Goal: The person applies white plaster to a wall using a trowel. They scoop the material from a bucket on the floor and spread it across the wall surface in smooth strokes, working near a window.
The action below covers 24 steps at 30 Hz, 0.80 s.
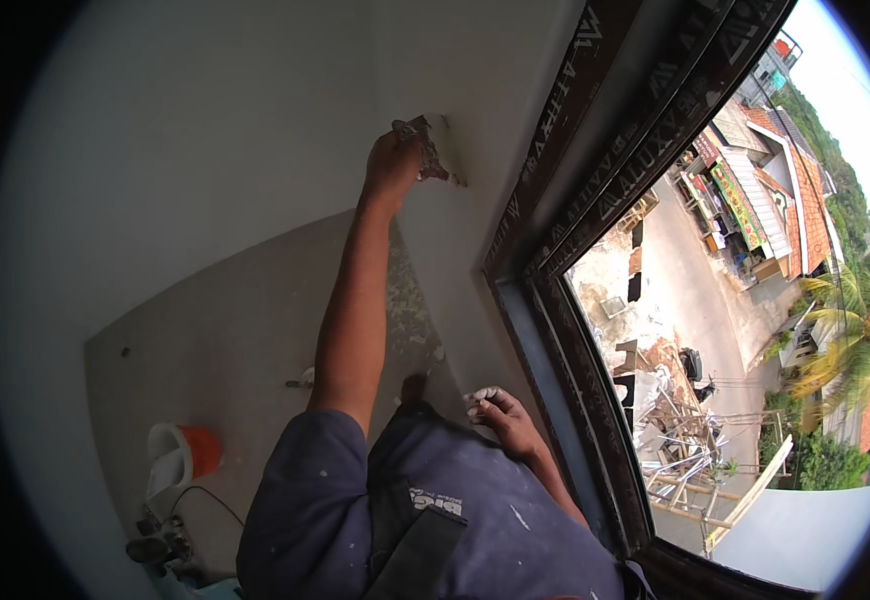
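My left hand (395, 165) is stretched far forward to the pale wall and closed around a flat scraper (425, 148) caked with whitish putty. Its edge is at the wall by the corner, where a small rough patch (458, 170) shows on the surface. Close to my body, beside the window frame, my right hand (500, 415) is bent with its fingers curled together. White residue coats those fingertips. Whether anything small sits between them cannot be made out.
To the right a dark window frame (545, 240) with printed protective tape opens onto a street with houses far below. On the floor at left stand an orange and white bucket (200, 452) and a corded power tool (155, 545). A small tool (302, 380) lies near my left arm.
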Tool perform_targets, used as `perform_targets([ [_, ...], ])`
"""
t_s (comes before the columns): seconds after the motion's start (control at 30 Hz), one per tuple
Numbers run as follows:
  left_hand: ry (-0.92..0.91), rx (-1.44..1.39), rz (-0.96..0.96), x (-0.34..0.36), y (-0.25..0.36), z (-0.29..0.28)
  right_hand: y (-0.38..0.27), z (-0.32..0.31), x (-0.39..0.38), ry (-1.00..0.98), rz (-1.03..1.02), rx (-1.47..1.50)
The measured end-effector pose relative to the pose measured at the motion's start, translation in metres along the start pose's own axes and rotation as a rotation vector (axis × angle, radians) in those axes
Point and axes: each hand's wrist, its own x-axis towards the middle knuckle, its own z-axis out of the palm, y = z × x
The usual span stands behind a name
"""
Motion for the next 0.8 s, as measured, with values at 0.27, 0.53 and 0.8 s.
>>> perform_targets([
  [0.27, 0.164, 0.232, 0.38, -0.061, 0.04, 0.005, 0.002, 0.004, -0.008, -0.002, -0.003, -0.005],
  [0.53, 0.262, 0.514, 0.404, -0.057, -0.015, -0.013, -0.011, 0.01, -0.01, 0.016, -0.028, 0.002],
  [0.8, 0.21, 0.437, 0.644, -0.107, -0.109, 0.078, -0.007, 0.012, -0.016, 0.057, 0.006, 0.035],
])
